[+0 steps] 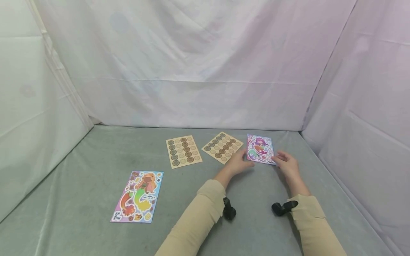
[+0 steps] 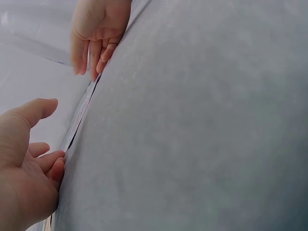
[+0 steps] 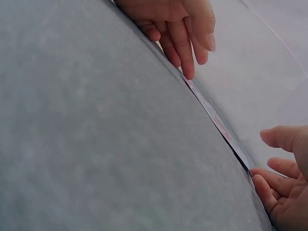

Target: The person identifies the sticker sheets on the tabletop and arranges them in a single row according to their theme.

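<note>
A purple mermaid sticker sheet [image 1: 260, 146] lies flat at the back right of the table. My left hand [image 1: 237, 164] is at its left edge, fingers loosely bent and thumb apart from them. On the opposite side, my right hand [image 1: 287, 166] touches the right edge with its fingertips. Seen nearly edge-on in the right wrist view, the sheet [image 3: 214, 115] runs between the fingertips of both hands. Neither thumb presses on it. The left wrist view likewise shows only a thin strip of the sheet [image 2: 83, 109].
Two beige sheets of round stickers lie left of my left hand, one straighter [image 1: 184, 152] and one turned [image 1: 222, 147]. A larger mermaid sticker sheet [image 1: 138, 196] lies at the front left. White cloth walls [image 1: 192, 103] enclose the grey table [image 1: 80, 185].
</note>
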{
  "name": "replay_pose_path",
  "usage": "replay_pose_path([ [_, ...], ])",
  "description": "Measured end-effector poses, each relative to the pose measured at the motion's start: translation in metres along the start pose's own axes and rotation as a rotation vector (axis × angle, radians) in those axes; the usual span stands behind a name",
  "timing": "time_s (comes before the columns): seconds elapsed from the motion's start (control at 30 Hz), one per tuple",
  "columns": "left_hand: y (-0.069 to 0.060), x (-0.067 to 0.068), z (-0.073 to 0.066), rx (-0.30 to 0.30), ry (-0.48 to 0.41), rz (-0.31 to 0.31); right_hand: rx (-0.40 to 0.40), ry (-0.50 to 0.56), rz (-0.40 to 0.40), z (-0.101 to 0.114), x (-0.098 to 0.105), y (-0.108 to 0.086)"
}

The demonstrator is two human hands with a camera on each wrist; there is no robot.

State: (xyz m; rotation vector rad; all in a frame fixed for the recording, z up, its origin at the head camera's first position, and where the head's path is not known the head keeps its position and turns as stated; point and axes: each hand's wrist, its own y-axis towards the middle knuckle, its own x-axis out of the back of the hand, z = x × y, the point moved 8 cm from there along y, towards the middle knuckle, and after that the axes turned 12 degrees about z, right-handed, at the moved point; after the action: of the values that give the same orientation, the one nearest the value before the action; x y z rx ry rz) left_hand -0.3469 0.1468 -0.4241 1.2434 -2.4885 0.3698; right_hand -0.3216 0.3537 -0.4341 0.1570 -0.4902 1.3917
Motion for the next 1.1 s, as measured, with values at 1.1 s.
replay_pose_path([
  [1.1,-0.0057,0.0037,0.0054,0.044,-0.186,-0.115,-0.017,0.073,-0.03,0.0064,-0.0023,-0.007],
])
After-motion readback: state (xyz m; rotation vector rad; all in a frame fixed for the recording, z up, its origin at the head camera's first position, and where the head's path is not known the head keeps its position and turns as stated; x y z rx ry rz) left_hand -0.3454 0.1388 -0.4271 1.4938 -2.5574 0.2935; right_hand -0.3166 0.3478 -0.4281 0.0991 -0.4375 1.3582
